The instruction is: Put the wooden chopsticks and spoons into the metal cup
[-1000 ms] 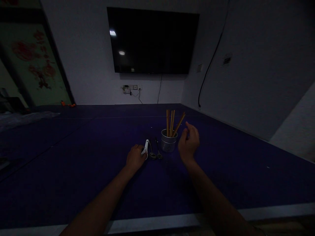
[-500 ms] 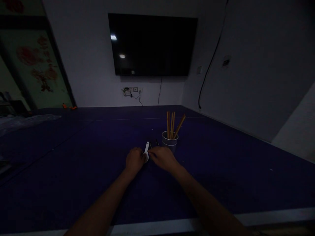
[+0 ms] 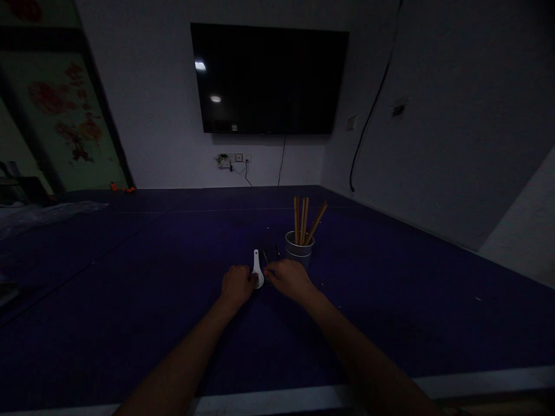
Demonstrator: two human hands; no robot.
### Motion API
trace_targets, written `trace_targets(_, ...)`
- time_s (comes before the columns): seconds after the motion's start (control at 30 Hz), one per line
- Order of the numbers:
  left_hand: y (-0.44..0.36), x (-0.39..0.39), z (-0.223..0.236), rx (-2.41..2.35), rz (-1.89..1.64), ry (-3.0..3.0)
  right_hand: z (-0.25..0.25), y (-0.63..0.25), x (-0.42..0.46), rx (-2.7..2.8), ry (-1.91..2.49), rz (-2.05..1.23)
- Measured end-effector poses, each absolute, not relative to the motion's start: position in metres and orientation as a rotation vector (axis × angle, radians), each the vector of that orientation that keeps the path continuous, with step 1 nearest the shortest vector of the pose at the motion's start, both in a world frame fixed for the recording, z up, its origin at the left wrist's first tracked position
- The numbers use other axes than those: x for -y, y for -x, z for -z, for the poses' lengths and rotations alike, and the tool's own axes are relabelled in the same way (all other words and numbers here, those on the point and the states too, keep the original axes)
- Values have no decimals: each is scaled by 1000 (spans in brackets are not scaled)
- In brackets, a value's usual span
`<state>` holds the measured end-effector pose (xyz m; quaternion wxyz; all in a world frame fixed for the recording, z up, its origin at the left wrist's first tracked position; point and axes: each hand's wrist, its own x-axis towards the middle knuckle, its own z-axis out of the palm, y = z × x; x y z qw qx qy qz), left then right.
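Note:
My left hand rests on the dark purple table with its fingers curled, pinching the bowl of a white spoon that lies flat and points away from me. My right hand is just right of the spoon, fingers curled down over the bowls of two dark metal spoons. Only their thin handles show beyond the knuckles. Behind the right hand stands a small metal cup holding several wooden chopsticks.
A black television hangs on the far wall above a socket with cables. The table's pale near edge runs along the bottom. A crumpled sheet lies at far left. The room is very dim.
My right hand came down from beside the chopsticks onto the metal spoons next to the white spoon. The white spoon's handle swung from tilted right to pointing straight away. The left hand stayed put.

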<state>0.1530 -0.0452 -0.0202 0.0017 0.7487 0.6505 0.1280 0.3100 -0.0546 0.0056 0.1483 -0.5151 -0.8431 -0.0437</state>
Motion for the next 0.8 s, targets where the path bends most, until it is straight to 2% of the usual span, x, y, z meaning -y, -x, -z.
trace_targets(0.2, -154, 41, 23, -2038, -360, -2385, -6, -310, 55, 2418, 1499, 106)
trace_targets(0.47, -153, 41, 16, -1975, -760, -2495, -9, -312, 55, 2188, 1580, 81)
trace_targets(0.6, -156, 44, 13, -1809, -972, -2579, -8, -316, 51, 1909, 1450, -84)
trace_targets(0.8, -160, 49, 13, -1633, -972, -2722, -6, -320, 41, 1631, 1139, -400)
